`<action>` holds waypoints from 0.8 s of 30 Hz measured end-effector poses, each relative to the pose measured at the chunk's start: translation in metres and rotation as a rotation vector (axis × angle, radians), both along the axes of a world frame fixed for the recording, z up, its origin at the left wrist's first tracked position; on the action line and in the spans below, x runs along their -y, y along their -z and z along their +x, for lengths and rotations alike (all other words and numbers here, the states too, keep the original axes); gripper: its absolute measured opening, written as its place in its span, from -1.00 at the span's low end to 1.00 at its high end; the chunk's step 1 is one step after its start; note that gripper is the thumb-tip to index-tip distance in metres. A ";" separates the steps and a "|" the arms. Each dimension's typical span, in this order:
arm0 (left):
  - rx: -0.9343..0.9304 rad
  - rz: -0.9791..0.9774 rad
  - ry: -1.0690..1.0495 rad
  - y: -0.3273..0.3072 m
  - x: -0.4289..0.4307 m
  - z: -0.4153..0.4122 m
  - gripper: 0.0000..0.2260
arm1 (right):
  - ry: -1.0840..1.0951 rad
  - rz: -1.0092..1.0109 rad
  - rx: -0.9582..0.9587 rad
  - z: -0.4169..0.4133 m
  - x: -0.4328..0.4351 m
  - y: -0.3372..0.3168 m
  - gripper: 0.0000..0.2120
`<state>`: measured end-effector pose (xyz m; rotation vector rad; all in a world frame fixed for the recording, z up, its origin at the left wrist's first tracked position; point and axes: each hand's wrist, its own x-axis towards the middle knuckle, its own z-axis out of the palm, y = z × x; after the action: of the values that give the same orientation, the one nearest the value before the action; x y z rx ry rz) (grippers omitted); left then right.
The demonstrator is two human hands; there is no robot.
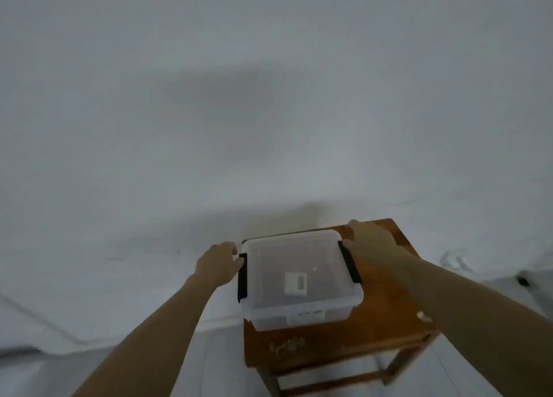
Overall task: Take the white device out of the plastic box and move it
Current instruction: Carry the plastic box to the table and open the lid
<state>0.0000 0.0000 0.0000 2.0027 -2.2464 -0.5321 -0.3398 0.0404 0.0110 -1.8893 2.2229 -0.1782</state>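
Note:
A clear plastic box (299,316) with its lid on stands on a small wooden table (386,316). Through the lid I see the white device (296,283), with a dark screen, lying inside. A black latch (242,280) runs along the box's left side and another black latch (350,265) along its right side. My left hand (217,262) has its fingertips at the top of the left latch. My right hand (371,241) rests against the upper end of the right latch, thumb on it. The picture is blurred.
The table stands close to a pale wall (269,97). Pale floor (209,354) lies to the left and below the table. A small dark object (523,280) sits on the floor at the far right.

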 end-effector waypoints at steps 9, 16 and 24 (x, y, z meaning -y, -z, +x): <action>-0.177 0.237 -0.153 0.074 0.001 -0.015 -0.57 | 0.077 0.076 0.062 0.006 0.017 0.079 -0.59; -0.256 0.143 -0.307 0.113 0.007 -0.037 -0.47 | 0.173 0.027 0.211 0.006 0.039 0.132 -0.57; -0.252 -0.052 -0.350 0.139 0.002 -0.042 -0.53 | 0.191 -0.113 0.289 0.004 0.042 0.152 -0.64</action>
<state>-0.0423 -0.0022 -0.1387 2.1013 -1.7024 -0.6365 -0.3354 -0.0015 -0.1412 -1.5803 2.2261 -0.5809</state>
